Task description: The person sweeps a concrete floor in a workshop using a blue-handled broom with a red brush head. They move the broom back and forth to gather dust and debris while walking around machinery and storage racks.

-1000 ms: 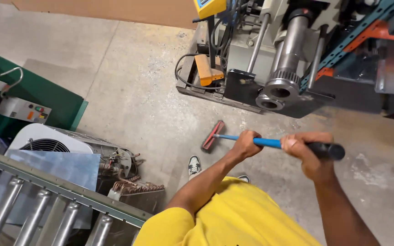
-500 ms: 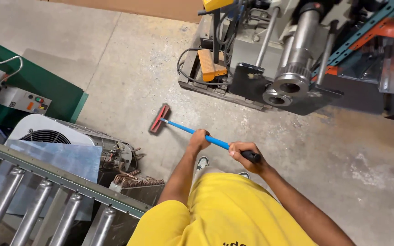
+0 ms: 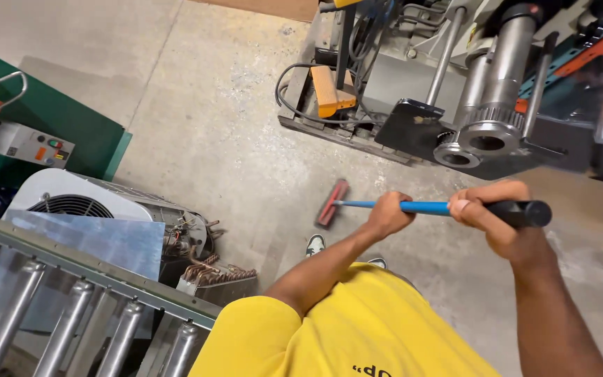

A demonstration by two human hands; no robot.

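Fingers [image 3: 474,207] of the right hand [image 3: 497,220] were wrapped fully around the black grip at the top end of the broom [image 3: 413,207], and the left hand [image 3: 387,213] was closed in the same way around its blue handle, lower down the shaft. Both hands were well apart from each other on the handle, with a short blue part showing between them. The broom ran almost level across the view, and its red head [image 3: 332,202] rested on the grey concrete floor [image 3: 204,126], just in front of the person's shoes [image 3: 315,244]. The person wore a yellow shirt [image 3: 343,328]. Beyond the broom head stood a grey machine [image 3: 483,105] with round steel tubes on a low pallet, with black cables and an orange block [image 3: 329,89] beside it. To the left was a green cabinet [image 3: 64,119], and near it a white fan unit [image 3: 85,202] with copper pipes. A roller conveyor [image 3: 71,307] crossed the lower left corner, with a sheet of metal lying on it.
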